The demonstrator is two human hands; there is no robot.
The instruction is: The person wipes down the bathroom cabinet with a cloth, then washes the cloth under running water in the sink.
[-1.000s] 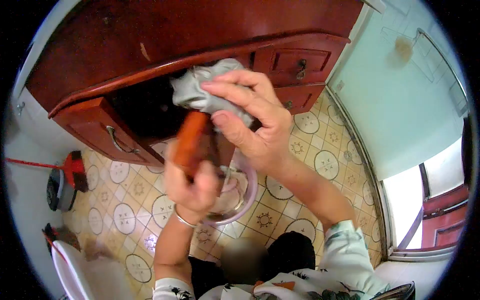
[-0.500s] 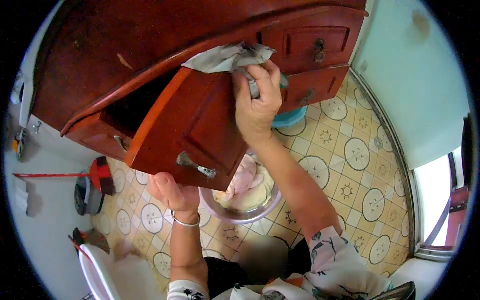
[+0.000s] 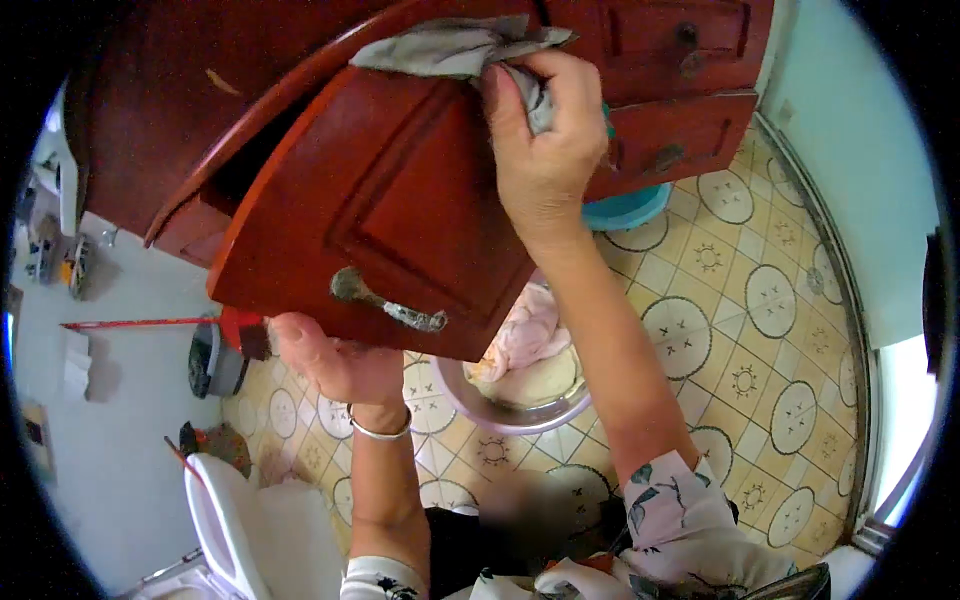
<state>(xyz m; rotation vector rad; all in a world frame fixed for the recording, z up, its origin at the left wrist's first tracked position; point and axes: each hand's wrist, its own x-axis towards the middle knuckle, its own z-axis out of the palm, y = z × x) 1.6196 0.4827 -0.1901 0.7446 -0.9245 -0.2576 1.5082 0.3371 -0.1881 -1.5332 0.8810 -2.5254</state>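
A dark red wooden cabinet door (image 3: 390,200) with a metal handle (image 3: 388,300) stands swung open toward me. My left hand (image 3: 335,360) is at its lower left edge, the thumb in front and the other fingers partly hidden behind the door. A grey cloth (image 3: 440,48) lies over the door's top edge. Part of that cloth is bunched in my right hand (image 3: 555,140), whose fingers are closed round it near the door's upper right corner. Below the door sits a round basin (image 3: 535,428) with pink and cream cloths (image 3: 530,345) in it.
Closed drawers (image 3: 680,150) are at the right of the cabinet, with a blue basin (image 3: 632,208) beneath them. A red dustpan (image 3: 245,330), a grey bin (image 3: 220,365) and a white container (image 3: 225,510) stand at the left. A glass panel (image 3: 860,180) rises at the right.
The door has swung further out toward me and shows its front more fully. My right hand, with the cloth, has gone from beside the opening to the door's top edge.
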